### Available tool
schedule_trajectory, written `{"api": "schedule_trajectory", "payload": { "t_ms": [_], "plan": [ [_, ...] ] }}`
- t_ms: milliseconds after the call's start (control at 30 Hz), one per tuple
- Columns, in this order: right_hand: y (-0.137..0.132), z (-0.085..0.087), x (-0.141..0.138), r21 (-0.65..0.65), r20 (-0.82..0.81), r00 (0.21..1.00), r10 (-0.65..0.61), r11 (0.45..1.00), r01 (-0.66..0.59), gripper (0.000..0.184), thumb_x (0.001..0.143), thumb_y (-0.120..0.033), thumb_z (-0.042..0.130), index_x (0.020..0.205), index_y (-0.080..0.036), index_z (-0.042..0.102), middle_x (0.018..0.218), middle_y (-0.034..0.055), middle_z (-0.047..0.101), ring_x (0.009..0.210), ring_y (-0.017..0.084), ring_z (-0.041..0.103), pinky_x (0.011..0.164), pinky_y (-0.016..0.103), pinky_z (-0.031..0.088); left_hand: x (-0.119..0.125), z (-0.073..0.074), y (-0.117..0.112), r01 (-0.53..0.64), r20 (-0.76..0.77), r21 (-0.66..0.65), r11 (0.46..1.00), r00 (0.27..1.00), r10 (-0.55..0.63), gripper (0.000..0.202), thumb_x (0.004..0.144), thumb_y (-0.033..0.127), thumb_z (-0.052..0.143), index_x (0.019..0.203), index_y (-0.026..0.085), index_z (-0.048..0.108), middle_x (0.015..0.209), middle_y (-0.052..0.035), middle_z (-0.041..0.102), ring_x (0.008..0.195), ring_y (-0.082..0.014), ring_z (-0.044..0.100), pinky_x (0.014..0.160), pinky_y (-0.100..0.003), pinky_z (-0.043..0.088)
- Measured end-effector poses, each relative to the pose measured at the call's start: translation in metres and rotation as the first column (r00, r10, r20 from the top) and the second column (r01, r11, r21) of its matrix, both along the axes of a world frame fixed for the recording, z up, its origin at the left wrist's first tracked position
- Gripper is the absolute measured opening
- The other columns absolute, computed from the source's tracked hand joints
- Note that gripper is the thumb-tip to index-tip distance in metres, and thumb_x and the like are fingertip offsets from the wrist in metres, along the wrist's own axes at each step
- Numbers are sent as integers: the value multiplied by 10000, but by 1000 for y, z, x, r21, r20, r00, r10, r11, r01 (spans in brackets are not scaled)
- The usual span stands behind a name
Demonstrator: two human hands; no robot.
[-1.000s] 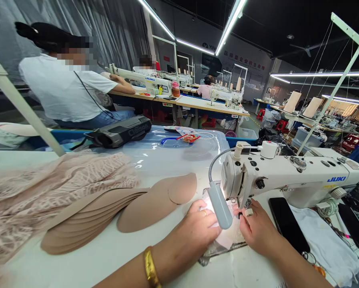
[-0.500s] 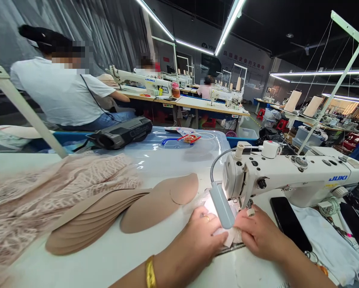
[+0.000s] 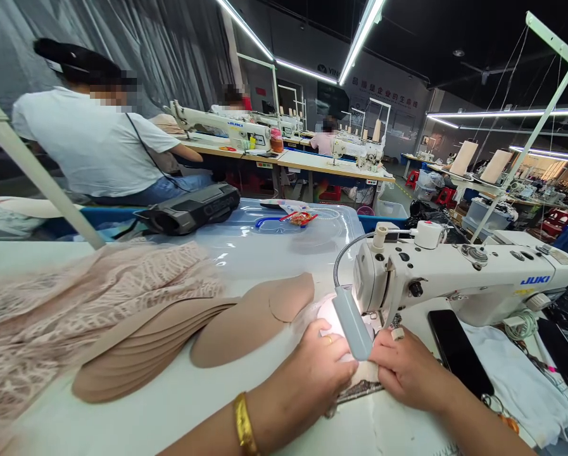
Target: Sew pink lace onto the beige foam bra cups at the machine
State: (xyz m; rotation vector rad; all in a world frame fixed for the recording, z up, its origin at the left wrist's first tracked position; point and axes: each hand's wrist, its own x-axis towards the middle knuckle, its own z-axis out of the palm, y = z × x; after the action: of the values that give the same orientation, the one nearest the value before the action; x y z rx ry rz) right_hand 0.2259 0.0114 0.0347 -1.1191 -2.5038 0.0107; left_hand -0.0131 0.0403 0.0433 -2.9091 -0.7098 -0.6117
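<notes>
A white sewing machine (image 3: 454,266) stands at the right, its needle area lit by a grey clip-on lamp (image 3: 353,326) on a bent metal neck. Under the lamp lies a pale pinkish fabric piece (image 3: 328,310), partly covered by the lamp and my fingers. My left hand (image 3: 319,361) is closed on the fabric's near left side, fingers curled over it and thumb towards the needle plate. On the other side, my right hand (image 3: 402,367) pinches the fabric edge beside the presser foot. The lamp head hides the needle and some fingertips.
Stacked beige oval pads (image 3: 136,354) and a larger pad (image 3: 250,323) lie left of my hands, beside lace fabric (image 3: 136,278). A black phone (image 3: 459,351) and a white cloth (image 3: 511,380) lie right. Behind are a plastic lid (image 3: 217,256), a speaker (image 3: 193,209) and a seated co-worker (image 3: 94,145).
Both hands have shifted only slightly at the machine. The fabric has moved away from me, and more of the metal plate shows between my hands.
</notes>
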Motion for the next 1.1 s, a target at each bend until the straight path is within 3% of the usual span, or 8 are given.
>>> {"api": "schedule_trajectory", "payload": {
  "t_ms": [233,533,667,767,833,933,1000,1100],
  "plan": [
    [7,-12,-5,4,-1,996,-89,996,89,153,814,-76,492,814,-228,511,808,14,558,751,205,459,686,310,340,-6,9,18,52,58,-85,995,997,-47,190,963,140,546,913,242,698,930,-32,712,927,-237,620,1059,-477,347],
    [9,-16,-6,37,-37,993,-110,993,111,188,811,-52,465,846,-222,535,809,21,572,733,201,470,664,303,339,-7,10,37,-40,-18,-100,994,999,38,275,931,23,511,776,214,634,845,2,684,801,-215,610,895,-418,340],
    [9,-9,-3,100,-70,994,-80,991,87,183,846,-69,438,794,-221,524,778,28,575,693,200,479,641,304,346,-8,4,5,-155,-47,-42,987,987,153,192,903,21,563,834,183,638,891,-64,697,847,-273,643,891,-463,348],
    [6,-12,5,130,-76,994,-83,987,93,214,894,-89,417,794,-224,549,812,52,624,724,218,539,652,312,384,-25,3,-44,-193,-85,-70,979,979,187,95,907,125,671,963,195,638,1047,-56,725,925,-259,674,954,-466,362],
    [6,-21,14,143,-65,992,-108,983,116,250,943,-106,403,880,-228,613,864,67,668,756,234,588,674,324,424,-44,4,-78,-222,-77,-141,965,974,213,195,899,215,728,1066,225,629,1168,-38,729,1006,-253,683,1013,-473,349],
    [14,-44,29,232,-24,997,-72,970,76,262,1004,-177,418,1013,-247,670,963,75,733,803,256,653,689,344,472,-86,5,-118,-361,6,-203,910,929,370,304,905,178,685,1191,254,614,1281,-40,716,1107,-253,679,1051,-468,344],
    [22,-57,37,304,-6,1000,-22,952,23,267,1015,-214,438,1087,-257,691,1046,84,751,806,253,679,682,346,492,-120,5,-135,-524,85,-156,838,838,540,374,927,111,600,1267,266,608,1329,-60,699,1167,-260,667,1053,-470,360],
    [26,-61,41,321,12,994,111,941,-109,278,1003,-212,458,1089,-273,716,1055,82,756,854,247,712,706,334,516,-170,3,-147,-796,222,-105,596,565,794,391,955,181,569,1338,239,621,1394,-140,660,1252,-364,623,1053,-570,378]
  ]
}}
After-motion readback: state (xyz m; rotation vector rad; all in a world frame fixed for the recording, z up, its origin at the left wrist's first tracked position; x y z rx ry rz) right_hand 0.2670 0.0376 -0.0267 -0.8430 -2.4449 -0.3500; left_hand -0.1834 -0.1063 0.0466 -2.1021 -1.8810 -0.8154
